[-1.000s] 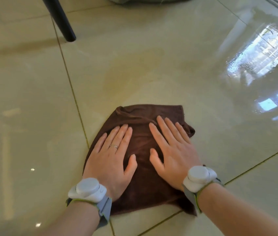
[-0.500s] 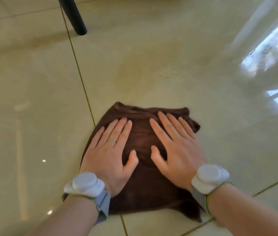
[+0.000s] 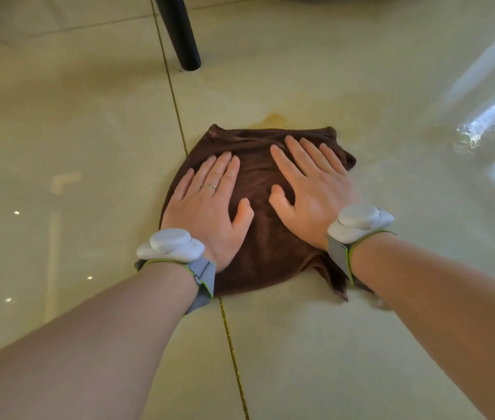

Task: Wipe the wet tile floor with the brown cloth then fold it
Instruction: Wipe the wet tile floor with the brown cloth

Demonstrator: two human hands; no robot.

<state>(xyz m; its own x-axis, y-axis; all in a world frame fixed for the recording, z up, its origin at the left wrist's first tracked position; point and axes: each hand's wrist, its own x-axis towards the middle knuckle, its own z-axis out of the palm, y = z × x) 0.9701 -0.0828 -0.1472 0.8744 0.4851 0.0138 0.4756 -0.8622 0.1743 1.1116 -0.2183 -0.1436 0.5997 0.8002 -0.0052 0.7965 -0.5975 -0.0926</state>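
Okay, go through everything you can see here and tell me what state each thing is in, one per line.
brown cloth: bunched, pressed flat on the floor, not folded neatly
left hand: open, palm down on the cloth
right hand: open, palm down on the cloth
tile floor: glossy, wet sheen at the right
yellowish stain: unwiped, just beyond the cloth's far edge
black furniture leg: standing on the floor, apart from the cloth

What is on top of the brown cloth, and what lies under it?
Both hands, left hand and right hand, press flat on the brown cloth. It lies on the tile floor; the floor beneath it is hidden.
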